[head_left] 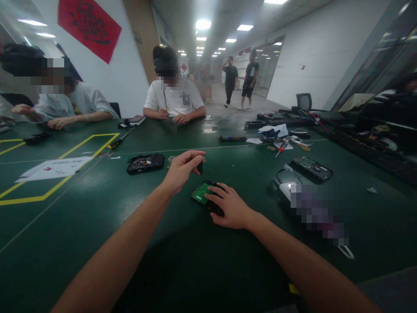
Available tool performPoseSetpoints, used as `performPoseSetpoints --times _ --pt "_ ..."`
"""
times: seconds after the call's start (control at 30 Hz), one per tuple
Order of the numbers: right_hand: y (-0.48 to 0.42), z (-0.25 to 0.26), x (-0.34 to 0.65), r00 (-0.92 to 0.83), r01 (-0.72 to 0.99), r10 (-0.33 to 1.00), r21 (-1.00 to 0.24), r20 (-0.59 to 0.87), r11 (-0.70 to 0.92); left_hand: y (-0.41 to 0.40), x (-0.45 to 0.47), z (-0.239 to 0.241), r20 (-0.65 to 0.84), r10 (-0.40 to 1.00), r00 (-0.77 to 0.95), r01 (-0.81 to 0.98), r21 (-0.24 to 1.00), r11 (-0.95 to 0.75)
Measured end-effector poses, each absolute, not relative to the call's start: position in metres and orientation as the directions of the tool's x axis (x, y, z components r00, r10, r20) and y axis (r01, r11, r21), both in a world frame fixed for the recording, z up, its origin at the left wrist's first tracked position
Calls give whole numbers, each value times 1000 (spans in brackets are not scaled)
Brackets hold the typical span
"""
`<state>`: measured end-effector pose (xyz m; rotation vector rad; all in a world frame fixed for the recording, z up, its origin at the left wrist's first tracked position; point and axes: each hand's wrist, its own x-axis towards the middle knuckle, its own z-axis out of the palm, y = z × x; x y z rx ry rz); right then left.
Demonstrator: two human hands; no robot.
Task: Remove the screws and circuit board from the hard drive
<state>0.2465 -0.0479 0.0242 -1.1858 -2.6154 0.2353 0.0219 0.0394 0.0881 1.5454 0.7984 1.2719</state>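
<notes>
A hard drive [201, 192] lies on the green table in front of me, its green circuit board facing up. My right hand [231, 205] rests over its right half, fingers spread across the top and thumb at the near edge, holding it against the table. Above the drive's far left corner, my left hand [184, 169] is closed in a pinch. Between thumb and fingers is a small black piece with a yellowish edge [200, 166]; its kind is unclear. Left of that hand lies an opened black hard drive [145, 164], with small metal bits [170, 161] beside it.
Another hard drive [312, 168] and a partly blurred pouch-like item [317, 213] lie to the right. A yellow-black screwdriver [117, 141], paper sheet [54, 168], dark cylindrical tool [232, 138] and red screwdriver [281, 149] lie farther off. People sit across the table; two others stand beyond.
</notes>
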Motion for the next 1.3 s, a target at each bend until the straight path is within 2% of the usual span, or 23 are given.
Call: performPoseSetpoints --times 0.43,0.87,1.07,1.17,1.3 --pt "-49 29 247 -633 716 762 -273 136 643 40 21 87 294 902 315 -195 951 -241" --pt "-49 25 247 -632 715 759 -258 159 649 38 26 88 391 891 231 -45 919 -392" --pt "-48 23 247 -633 711 756 -262 167 653 39 30 82 426 896 127 -37 904 -425" --pt "-47 21 247 -630 715 758 -255 169 651 40 31 79 413 892 184 -103 910 -401" --pt "-47 20 246 -633 713 755 -250 171 655 42 30 78 420 872 250 -82 907 -414"
